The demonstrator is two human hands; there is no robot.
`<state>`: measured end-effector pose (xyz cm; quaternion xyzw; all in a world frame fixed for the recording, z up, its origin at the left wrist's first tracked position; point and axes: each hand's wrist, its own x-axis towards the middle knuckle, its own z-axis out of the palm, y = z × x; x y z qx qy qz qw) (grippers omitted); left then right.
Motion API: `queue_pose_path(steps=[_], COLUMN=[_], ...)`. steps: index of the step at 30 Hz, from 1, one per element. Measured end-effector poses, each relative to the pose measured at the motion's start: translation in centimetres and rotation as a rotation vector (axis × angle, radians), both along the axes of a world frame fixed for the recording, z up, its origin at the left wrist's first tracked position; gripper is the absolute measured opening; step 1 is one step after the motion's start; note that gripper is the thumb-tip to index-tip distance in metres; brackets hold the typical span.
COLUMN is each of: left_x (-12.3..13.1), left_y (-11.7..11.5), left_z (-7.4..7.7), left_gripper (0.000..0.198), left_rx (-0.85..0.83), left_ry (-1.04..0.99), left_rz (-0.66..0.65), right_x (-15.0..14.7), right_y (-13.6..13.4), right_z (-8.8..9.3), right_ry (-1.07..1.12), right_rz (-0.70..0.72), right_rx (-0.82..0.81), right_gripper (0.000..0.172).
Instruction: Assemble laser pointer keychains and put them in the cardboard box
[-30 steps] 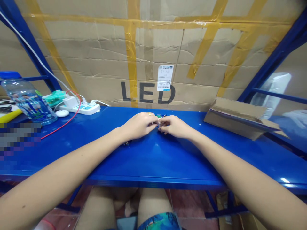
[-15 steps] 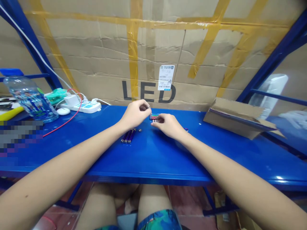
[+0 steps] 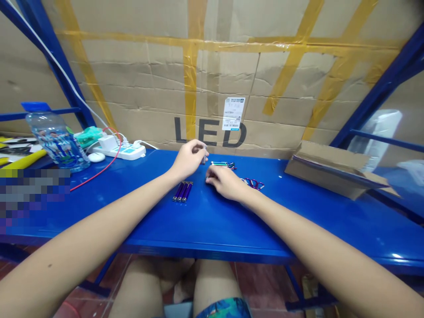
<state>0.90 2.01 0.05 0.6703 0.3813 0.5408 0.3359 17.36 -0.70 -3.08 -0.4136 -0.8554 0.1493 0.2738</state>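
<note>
My left hand (image 3: 188, 158) is raised a little above the blue table (image 3: 212, 221), its fingers pinched on a small metal piece I cannot make out. Lower and to the right, my right hand (image 3: 223, 182) rests on the table with fingers curled down onto something small that is hidden. Three purple tubes (image 3: 183, 191) lie side by side just left of the right hand. Beyond the hands lies a teal tube (image 3: 221, 164). A bunch of coloured clips (image 3: 253, 183) lies right of the right hand.
A water bottle (image 3: 56, 140) stands at the far left, with a white power strip (image 3: 121, 151), a red wire (image 3: 99, 170) and a white mouse-like object (image 3: 96, 157) nearby. An open cardboard box (image 3: 331, 170) sits on the right. A taped cardboard wall marked LED (image 3: 212, 88) closes the back.
My hands were joined a second ago and have come apart. The left hand rose toward the back. The right hand came down to the table. The purple tubes now lie uncovered.
</note>
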Motion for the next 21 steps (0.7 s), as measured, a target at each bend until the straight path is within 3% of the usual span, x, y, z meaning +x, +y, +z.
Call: queue_pose_path(steps=[4,8,13,21], left_x=[0.3,0.8,1.1,0.9], left_y=[-0.8,-1.6,-2.0,-1.8], left_z=[-0.4,-0.7,-0.8,-1.2], left_gripper=[0.010,0.018,0.015,0.014], left_rx=[0.052,0.031,0.064,0.091], left_ry=[0.085,0.181,0.265,0.282], left_rz=[-0.154,-0.250,-0.263,-0.213], right_x=[3.1,4.8,4.2,4.4], right_y=[0.6,0.5,0.0,0.0], right_z=[1.4,2.9,3.0,2.3], right_ry=[0.369,0.555,0.538,0.388], right_rz=[-0.116,-0.101,-0.029,-0.064], right_rx=[-0.123,-0.100,-0.088,0.013], right_gripper=[0.009,0.018,0.019,0.010])
